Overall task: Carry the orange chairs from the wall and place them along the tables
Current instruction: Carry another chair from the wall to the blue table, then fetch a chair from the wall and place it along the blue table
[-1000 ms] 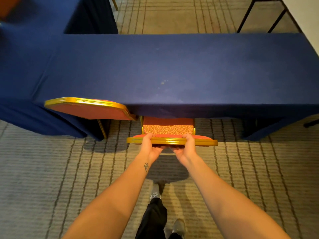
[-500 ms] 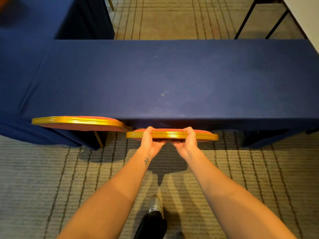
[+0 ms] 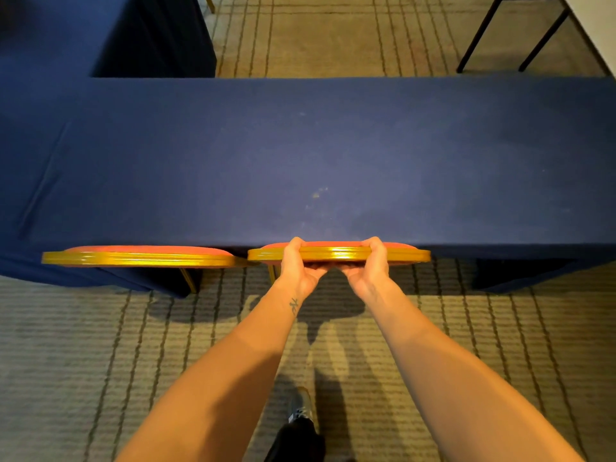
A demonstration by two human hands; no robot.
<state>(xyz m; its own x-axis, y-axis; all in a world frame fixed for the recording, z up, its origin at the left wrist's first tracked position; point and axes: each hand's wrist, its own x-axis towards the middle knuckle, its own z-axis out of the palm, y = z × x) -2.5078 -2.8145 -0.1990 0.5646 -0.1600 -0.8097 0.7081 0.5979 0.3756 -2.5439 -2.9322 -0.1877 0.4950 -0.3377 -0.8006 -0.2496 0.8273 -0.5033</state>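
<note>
An orange chair with a gold frame (image 3: pixel 405 253) stands pushed in against the near edge of the long table under a navy cloth (image 3: pixel 333 155). Only the top rail of its back shows; the seat is hidden under the table. My left hand (image 3: pixel 295 265) and my right hand (image 3: pixel 370 266) both grip that top rail, fingers curled over it, thumbs below. A second orange chair (image 3: pixel 140 256) stands just to the left, also tucked against the table.
Another navy-covered table (image 3: pixel 50 45) joins at the far left. Black metal legs (image 3: pixel 480 35) of other furniture stand at the far right beside a white wall (image 3: pixel 600 25). Striped carpet covers the floor. My leg and shoe (image 3: pixel 300 418) show below.
The held chair has slid forward under the table; its seat was visible a second ago and is hidden now. I have stepped closer to the table.
</note>
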